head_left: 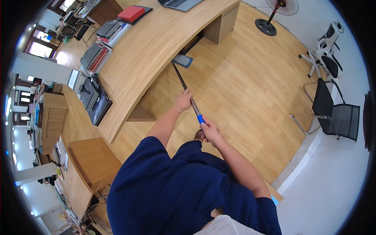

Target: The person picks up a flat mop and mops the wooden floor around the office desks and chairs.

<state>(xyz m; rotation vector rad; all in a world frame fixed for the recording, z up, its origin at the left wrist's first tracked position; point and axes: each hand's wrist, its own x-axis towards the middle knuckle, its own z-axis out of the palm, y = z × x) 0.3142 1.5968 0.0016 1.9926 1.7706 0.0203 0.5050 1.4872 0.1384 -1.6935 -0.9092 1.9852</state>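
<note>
Both my hands are closed around the pole of a flat mop. My left hand (183,100) grips the dark metal shaft (179,74) partway along, with a thin bracelet on that wrist. Lower down, my right hand (211,130) holds the pole at its blue grip (201,118). The blue-grey mop head (183,60) lies on the wooden floor (243,86), partly hidden under the edge of the long wooden desk (133,74). One of my shoes (199,135) shows just behind the right hand.
A standing fan (266,26) is at the far right. By the right wall are a white swivel chair (325,55) and a black mesh chair (337,111). The desk bears a laptop (180,3), a red box (131,13) and stacked folders (96,56). Another desk (96,160) stands at left.
</note>
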